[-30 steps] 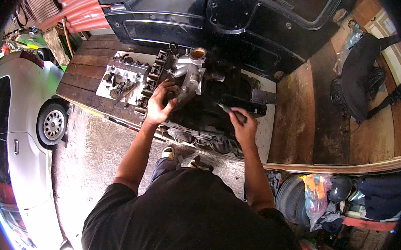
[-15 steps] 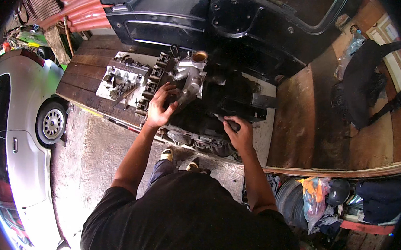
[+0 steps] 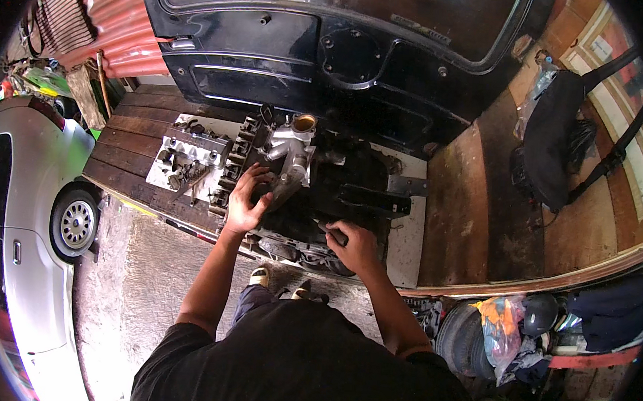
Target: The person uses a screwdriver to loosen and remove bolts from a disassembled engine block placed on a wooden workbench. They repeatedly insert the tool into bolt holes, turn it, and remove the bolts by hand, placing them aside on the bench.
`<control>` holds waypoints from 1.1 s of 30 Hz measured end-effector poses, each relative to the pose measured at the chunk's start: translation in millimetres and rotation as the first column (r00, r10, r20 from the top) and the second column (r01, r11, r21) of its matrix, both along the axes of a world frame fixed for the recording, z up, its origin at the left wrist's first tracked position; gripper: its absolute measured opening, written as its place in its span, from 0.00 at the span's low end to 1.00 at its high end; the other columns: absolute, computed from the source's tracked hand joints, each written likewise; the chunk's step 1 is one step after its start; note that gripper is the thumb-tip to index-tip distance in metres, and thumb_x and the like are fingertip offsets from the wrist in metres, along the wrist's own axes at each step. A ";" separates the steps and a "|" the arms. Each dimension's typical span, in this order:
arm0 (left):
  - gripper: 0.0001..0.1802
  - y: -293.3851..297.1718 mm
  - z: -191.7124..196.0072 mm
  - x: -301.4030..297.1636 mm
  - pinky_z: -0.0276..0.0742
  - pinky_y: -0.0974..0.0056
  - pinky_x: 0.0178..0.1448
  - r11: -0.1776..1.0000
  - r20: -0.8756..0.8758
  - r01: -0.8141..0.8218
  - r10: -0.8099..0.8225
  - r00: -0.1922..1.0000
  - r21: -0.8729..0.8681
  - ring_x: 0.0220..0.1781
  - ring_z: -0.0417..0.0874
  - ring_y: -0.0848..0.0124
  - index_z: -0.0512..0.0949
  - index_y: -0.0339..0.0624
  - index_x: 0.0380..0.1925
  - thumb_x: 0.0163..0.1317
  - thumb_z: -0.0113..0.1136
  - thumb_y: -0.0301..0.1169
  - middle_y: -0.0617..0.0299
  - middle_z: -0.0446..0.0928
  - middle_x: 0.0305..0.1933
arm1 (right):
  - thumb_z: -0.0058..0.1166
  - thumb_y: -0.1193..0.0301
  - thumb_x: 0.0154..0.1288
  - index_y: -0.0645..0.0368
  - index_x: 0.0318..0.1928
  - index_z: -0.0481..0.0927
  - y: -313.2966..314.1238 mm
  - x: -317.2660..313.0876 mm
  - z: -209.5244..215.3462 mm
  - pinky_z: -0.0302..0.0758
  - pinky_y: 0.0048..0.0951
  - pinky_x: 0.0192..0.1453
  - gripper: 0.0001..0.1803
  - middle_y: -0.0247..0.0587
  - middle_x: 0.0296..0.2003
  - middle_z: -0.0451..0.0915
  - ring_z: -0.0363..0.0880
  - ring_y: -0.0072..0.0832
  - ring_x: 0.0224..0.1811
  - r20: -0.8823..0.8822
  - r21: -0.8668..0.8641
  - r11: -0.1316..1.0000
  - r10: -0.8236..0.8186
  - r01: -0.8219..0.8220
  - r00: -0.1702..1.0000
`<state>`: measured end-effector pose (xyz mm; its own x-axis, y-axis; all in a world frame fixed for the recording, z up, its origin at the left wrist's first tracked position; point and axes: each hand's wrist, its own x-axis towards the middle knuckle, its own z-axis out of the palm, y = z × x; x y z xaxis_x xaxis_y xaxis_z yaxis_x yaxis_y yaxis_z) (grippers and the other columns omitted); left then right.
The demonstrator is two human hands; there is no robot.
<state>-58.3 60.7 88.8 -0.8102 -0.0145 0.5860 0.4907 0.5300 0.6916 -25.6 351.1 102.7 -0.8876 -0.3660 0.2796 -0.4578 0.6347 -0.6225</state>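
Observation:
My left hand (image 3: 245, 203), fingers and thumb spread, rests against the lower end of a silver cast-metal manifold (image 3: 295, 158) with a round brown-rimmed opening at its top. My right hand (image 3: 354, 247) is closed round a slim tool (image 3: 340, 236) with a dark handle. Its thin tip points left, over the dark top of a large engine part (image 3: 298, 212); whether it touches the surface cannot be made out. A row of dark metal parts (image 3: 237, 146) stands left of the manifold. Nearer me, dirty castings (image 3: 303, 253) line the engine part's front edge.
Further left, a silver metal cover and small parts (image 3: 191, 150) lie on a white board over the wooden bench (image 3: 121, 138). A black vehicle door panel (image 3: 273, 44) leans behind. At right is a black bag (image 3: 549, 146); tyres (image 3: 461, 341) sit below. A silver car (image 3: 32, 232) stands left.
My right hand has shifted a little to the left with the tool, over the engine part. My left hand stays on the manifold. The whole view has tilted slightly upward.

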 end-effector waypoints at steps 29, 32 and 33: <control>0.19 -1.8 -1.6 -3.5 0.63 0.50 0.73 0.999 0.012 0.015 -0.015 1.000 0.034 0.71 0.70 0.46 0.80 0.36 0.47 0.60 0.61 0.38 0.45 0.77 0.59 | 0.66 0.62 0.60 0.53 0.46 0.86 -11.0 -52.4 -10.3 0.81 0.36 0.38 0.15 0.46 0.35 0.87 0.88 0.40 0.36 -0.131 -0.040 0.988 -0.152 0.148 0.980; 0.20 -0.8 0.4 -1.4 0.63 0.49 0.73 0.999 0.001 0.007 -0.007 1.000 0.031 0.70 0.70 0.45 0.80 0.36 0.46 0.61 0.60 0.39 0.45 0.77 0.59 | 0.68 0.64 0.58 0.53 0.43 0.86 -5.1 -31.3 -14.5 0.82 0.35 0.38 0.13 0.44 0.33 0.87 0.88 0.38 0.34 -0.160 -0.042 0.996 -0.084 0.078 0.984; 0.20 -0.4 0.3 -1.0 0.63 0.49 0.74 0.999 -0.005 0.015 -0.015 1.000 0.037 0.70 0.70 0.45 0.80 0.35 0.46 0.61 0.60 0.39 0.45 0.77 0.59 | 0.68 0.64 0.58 0.53 0.43 0.86 -0.3 -24.9 -14.1 0.82 0.35 0.38 0.13 0.44 0.33 0.87 0.88 0.38 0.34 -0.163 -0.061 0.997 -0.065 0.056 0.984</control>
